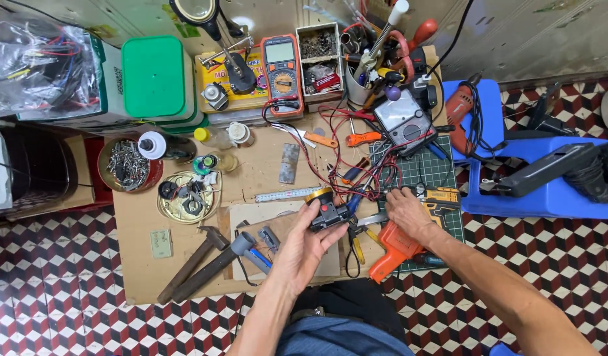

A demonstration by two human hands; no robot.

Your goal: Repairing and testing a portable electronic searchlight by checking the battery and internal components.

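Step in hand, by appearance: inspection of small black device with red button (328,212), held in left hand (303,247) above tabletop (139,264); right hand (404,209) lowered among tangled red and black wires (357,168), beside orange soldering gun (393,249). Next move calls for lead or tool brought to device. Right fingertips hidden, grip undeterminable; device underside unseen.

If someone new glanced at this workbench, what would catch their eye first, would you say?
Probably the left hand at the centre, holding a small black device with a red button. Just right of it, the right hand rests by an orange power tool. Behind them, red and black test leads tangle.
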